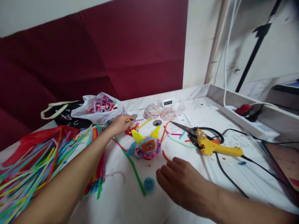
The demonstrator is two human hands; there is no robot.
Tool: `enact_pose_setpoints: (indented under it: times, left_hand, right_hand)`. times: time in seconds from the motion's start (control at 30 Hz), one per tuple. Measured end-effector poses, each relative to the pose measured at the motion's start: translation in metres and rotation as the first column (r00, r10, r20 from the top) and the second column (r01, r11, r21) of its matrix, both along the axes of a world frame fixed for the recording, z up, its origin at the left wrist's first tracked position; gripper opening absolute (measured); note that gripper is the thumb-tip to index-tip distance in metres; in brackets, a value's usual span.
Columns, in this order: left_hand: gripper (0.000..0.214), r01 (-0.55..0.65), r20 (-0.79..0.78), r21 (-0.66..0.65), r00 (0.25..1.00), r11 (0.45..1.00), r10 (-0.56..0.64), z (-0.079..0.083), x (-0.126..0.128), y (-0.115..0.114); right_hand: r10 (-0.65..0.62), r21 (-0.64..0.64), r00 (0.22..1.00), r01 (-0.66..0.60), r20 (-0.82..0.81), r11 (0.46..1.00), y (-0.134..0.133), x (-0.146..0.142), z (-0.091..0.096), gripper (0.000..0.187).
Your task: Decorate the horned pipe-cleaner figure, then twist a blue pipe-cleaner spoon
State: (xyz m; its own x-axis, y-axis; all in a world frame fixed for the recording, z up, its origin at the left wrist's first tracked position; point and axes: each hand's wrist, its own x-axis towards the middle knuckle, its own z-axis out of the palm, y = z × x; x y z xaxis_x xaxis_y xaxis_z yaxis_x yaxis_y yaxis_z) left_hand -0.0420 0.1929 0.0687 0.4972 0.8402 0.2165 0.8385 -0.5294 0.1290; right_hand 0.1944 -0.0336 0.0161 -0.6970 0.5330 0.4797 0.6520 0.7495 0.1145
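My left hand (120, 123) reaches to the back of the table, its fingertips closed around a short yellow pipe cleaner piece (128, 120). Close by lie a purple strip (138, 120) and a red twisted piece (132, 130). In the middle stands a rounded pipe cleaner figure (149, 145) with yellow horns, pink and blue coils and an orange-framed window. In front of it lies a flat blue coil (149, 184). To the coil's right, my right hand (181, 180) is held curled low over the table; its fingertips are hidden, so what they hold cannot be seen.
Loose pipe cleaners (30, 168) cover the left side. Behind them are a black bag (67, 116) and a white plastic bag (86, 115) of scraps. Scissors (187, 128), a yellow glue gun (215, 147) with its cord, and a power strip (254, 124) occupy the right. Clear domes (168, 114) stand behind.
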Motion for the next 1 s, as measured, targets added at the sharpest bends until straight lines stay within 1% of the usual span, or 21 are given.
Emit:
enact_pose_setpoints:
  times: [0.07,0.13,0.17,0.23,0.3,0.33,0.4,0.43,0.47,0.5,0.57,0.67,0.77,0.9,1.0]
  left_hand:
    - [0.028,0.035,-0.026,-0.015,0.999,0.999,-0.036,-0.015,0.007,0.026]
    - [0.024,0.058,-0.043,-0.032,0.997,0.998,-0.059,-0.027,0.015,0.042]
    - [0.024,0.07,-0.044,-0.038,0.996,0.997,-0.072,-0.03,0.019,0.047]
    - [0.027,0.109,-0.031,-0.048,0.993,0.993,-0.111,-0.031,0.031,0.053]
    - [0.031,0.177,-0.006,-0.071,0.984,0.982,-0.178,-0.026,0.049,0.054]
    - [0.032,0.227,0.0,-0.104,0.974,0.968,-0.228,-0.023,0.059,0.053]
    - [0.028,0.32,-0.002,-0.181,0.946,0.93,-0.325,-0.015,0.082,0.05]
    - [0.026,0.375,-0.013,-0.243,0.921,0.895,-0.389,-0.013,0.093,0.048]
    - [0.026,0.461,-0.026,-0.324,0.869,0.827,-0.494,-0.011,0.104,0.046]
    - [0.026,0.517,-0.057,-0.389,0.812,0.762,-0.58,-0.011,0.115,0.044]
    - [0.023,0.518,-0.088,-0.446,0.787,0.73,-0.611,-0.014,0.132,0.041]
    - [0.026,0.489,-0.126,-0.506,0.773,0.711,-0.621,-0.023,0.146,0.042]
    - [0.026,0.461,-0.156,-0.527,0.773,0.714,-0.615,-0.031,0.151,0.046]
    - [0.03,0.456,-0.178,-0.524,0.767,0.719,-0.616,-0.035,0.153,0.052]
    - [0.023,0.459,-0.192,-0.516,0.761,0.723,-0.62,-0.037,0.155,0.057]
  right_hand:
    - [0.033,-0.013,0.999,-0.033,-0.001,0.999,-0.003,-0.003,0.001,0.014]
    - [0.059,-0.011,0.998,-0.059,-0.019,0.998,-0.004,-0.004,0.002,0.012]
    - [0.071,-0.001,0.997,-0.072,-0.032,0.997,-0.004,-0.004,0.002,0.012]
    - [0.092,0.029,0.994,-0.09,-0.056,0.996,-0.003,-0.004,0.003,0.011]
    - [0.109,0.049,0.991,-0.106,-0.072,0.993,-0.002,-0.004,0.002,0.011]
    - [0.115,0.054,0.99,-0.111,-0.078,0.992,-0.002,-0.004,0.001,0.011]
    - [0.129,0.061,0.988,-0.124,-0.081,0.99,-0.002,-0.004,0.001,0.012]
    - [0.132,0.062,0.988,-0.128,-0.081,0.99,-0.002,-0.004,0.0,0.012]
    - [0.135,0.058,0.988,-0.13,-0.081,0.99,-0.002,-0.004,0.0,0.012]
    - [0.137,0.053,0.987,-0.133,-0.082,0.99,-0.003,-0.004,0.0,0.013]
    - [0.143,0.039,0.986,-0.141,-0.081,0.989,-0.004,-0.004,0.001,0.014]
    - [0.157,0.026,0.984,-0.155,-0.088,0.988,-0.004,-0.004,0.001,0.014]
    - [0.152,0.02,0.984,-0.151,-0.096,0.988,-0.004,-0.003,0.001,0.014]
    - [0.148,0.034,0.985,-0.146,-0.087,0.989,-0.002,-0.002,0.001,0.015]
    - [0.142,0.068,0.987,-0.137,-0.075,0.988,-0.001,-0.001,0.001,0.014]
